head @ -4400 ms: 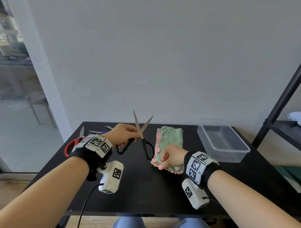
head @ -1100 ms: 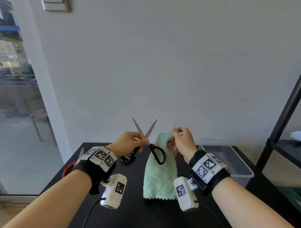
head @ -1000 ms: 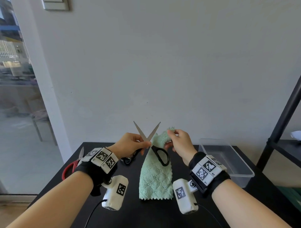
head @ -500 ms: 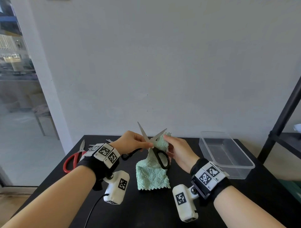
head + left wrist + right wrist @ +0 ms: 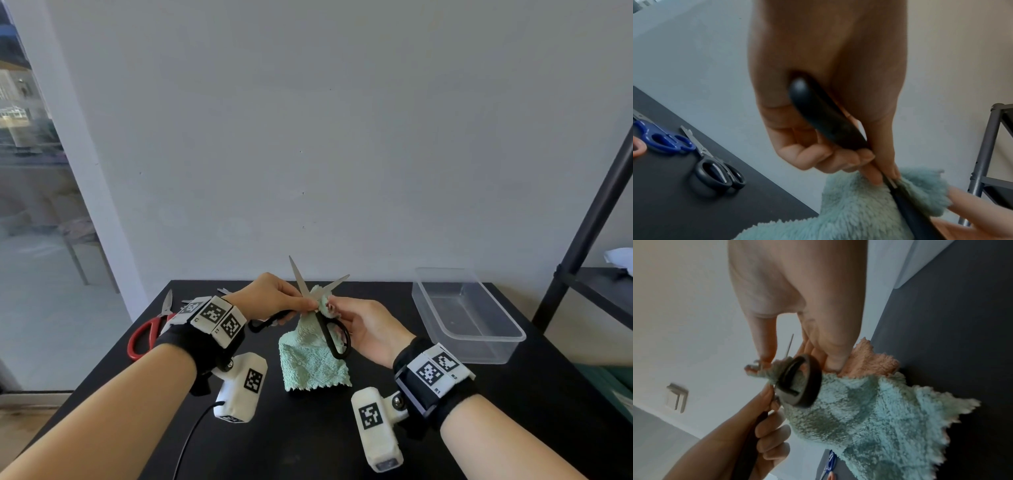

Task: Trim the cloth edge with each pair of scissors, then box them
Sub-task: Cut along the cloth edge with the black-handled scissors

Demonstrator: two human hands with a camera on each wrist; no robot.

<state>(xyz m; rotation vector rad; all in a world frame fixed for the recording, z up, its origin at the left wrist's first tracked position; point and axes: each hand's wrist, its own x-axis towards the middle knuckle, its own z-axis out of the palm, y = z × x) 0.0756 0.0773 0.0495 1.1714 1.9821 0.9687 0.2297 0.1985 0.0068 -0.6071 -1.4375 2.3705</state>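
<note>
My left hand [image 5: 303, 301] grips one handle of the black-handled scissors [image 5: 337, 337] above the black table [image 5: 308, 438]. Their steel blades stand apart and point up. My right hand [image 5: 331, 304] pinches the top corner of the green cloth with a pink back [image 5: 311, 363] right at the blades' crossing. The cloth hangs down and its zigzag lower edge touches the table. In the left wrist view the black handle [image 5: 824, 120] lies in my curled fingers, against the cloth [image 5: 859, 211]. The right wrist view shows the free handle ring [image 5: 801, 382] in front of the cloth [image 5: 879, 410].
A clear plastic box [image 5: 466, 318] stands empty at the table's right rear. Red-handled scissors [image 5: 147, 334] lie at the left edge. Blue scissors [image 5: 663, 138] and small black scissors [image 5: 715, 172] lie behind my left hand. A black shelf frame [image 5: 589, 219] rises on the right.
My right hand lifted the cloth off the table and brought its top corner left, into the open blades. Both hands have since come lower and closer together.
</note>
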